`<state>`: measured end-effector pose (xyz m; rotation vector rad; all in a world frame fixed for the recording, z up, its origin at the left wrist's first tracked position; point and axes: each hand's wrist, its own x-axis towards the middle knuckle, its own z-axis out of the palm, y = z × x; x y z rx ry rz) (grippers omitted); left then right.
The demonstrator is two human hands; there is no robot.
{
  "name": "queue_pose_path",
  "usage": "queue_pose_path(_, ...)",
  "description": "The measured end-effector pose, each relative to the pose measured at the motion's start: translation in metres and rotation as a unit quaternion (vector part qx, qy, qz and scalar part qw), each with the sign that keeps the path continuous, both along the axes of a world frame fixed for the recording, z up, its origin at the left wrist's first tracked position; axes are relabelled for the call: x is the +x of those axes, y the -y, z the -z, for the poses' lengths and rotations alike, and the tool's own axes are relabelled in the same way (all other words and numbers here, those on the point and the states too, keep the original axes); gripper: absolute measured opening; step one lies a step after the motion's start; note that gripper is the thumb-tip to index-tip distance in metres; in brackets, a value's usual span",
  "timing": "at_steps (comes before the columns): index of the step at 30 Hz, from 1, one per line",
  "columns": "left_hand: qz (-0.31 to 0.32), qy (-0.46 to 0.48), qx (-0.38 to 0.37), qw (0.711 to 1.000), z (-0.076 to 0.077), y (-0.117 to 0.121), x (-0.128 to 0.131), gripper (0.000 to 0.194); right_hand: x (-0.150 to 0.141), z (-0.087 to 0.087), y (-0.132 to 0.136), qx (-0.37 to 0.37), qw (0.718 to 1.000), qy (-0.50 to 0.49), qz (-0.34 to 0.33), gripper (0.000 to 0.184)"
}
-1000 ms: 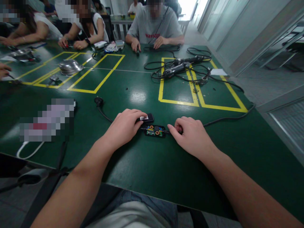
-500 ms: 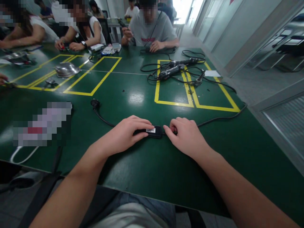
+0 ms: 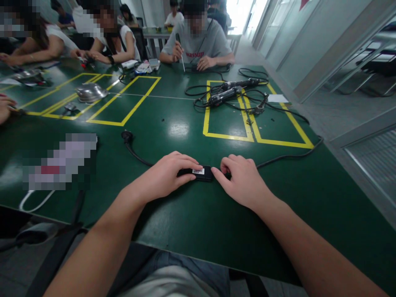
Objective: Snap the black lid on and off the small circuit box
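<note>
A black power adapter [image 3: 206,174] with a white label lies on the green table in front of me. My left hand [image 3: 167,176] is closed over its left part, fingers on top and thumb along the near side. At its right end my right hand [image 3: 243,181] is curled round the black power cord [image 3: 283,157], with the thumb tip against or very near the adapter; the cord inside the fingers is mostly hidden. From under my left hand a short lead runs to a black plug [image 3: 126,136]. On the right, the cord trails toward the table's edge.
Electric screwdrivers [image 3: 224,95] with tangled cords lie beyond my hands, near yellow tape rectangles [image 3: 229,135]. A metal bowl-shaped part [image 3: 91,93] and a blurred pinkish item [image 3: 66,161] are at left. Co-workers sit across the table; one [image 3: 204,39] holds a thin tool.
My right thumb has come closer to the adapter's end. My left hand keeps its hold. The co-worker opposite has lowered the thin tool toward the table. The view has shifted slightly.
</note>
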<state>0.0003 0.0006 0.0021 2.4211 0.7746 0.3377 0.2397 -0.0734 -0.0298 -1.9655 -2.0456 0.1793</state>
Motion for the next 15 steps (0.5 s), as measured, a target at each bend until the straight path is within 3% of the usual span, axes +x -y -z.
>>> queue_pose_path(10, -0.090, 0.011, 0.013, 0.996, 0.006, -0.007, -0.004, 0.045, 0.002, 0.003, 0.001, -0.010, 1.000, -0.021, 0.004, 0.032)
queue_pose_path(15, -0.089, -0.036, 0.016, 0.995, 0.010, -0.010, -0.003, 0.043, 0.002, 0.007, 0.000, -0.004, 1.000, -0.011, 0.013, 0.028)
